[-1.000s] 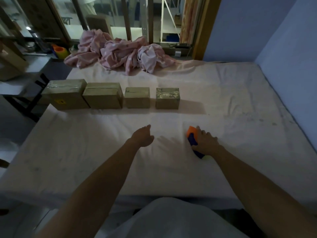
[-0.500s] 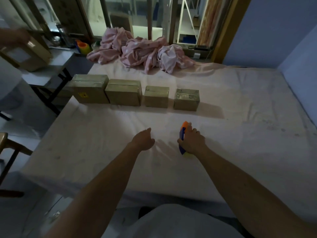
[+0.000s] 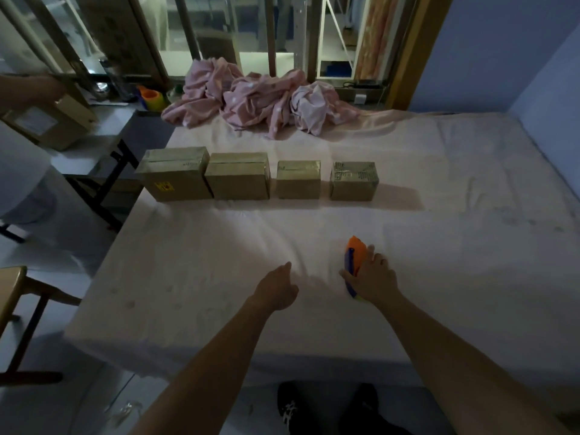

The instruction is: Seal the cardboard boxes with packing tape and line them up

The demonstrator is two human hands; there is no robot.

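Note:
Several taped cardboard boxes stand in a row across the bed's far half: a large one (image 3: 174, 175) at the left, a second (image 3: 237, 177) touching it, then a smaller box (image 3: 298, 179) and a printed box (image 3: 353, 181) set apart. My right hand (image 3: 372, 277) grips an orange and blue tape dispenser (image 3: 354, 257) resting on the sheet. My left hand (image 3: 277, 288) hovers just to its left, fingers loosely curled, holding nothing.
The bed (image 3: 455, 246) has a pale sheet. A crumpled pink cloth (image 3: 257, 95) lies at its far edge. At the left, another person's hand (image 3: 34, 89) holds a cardboard box (image 3: 50, 120) over a side table (image 3: 94, 146). A wooden stool (image 3: 12, 296) stands lower left.
The view has swung left and pulled back a little. My right hand turned the dispenser more upright on the sheet. Another person with a box came into view at the left.

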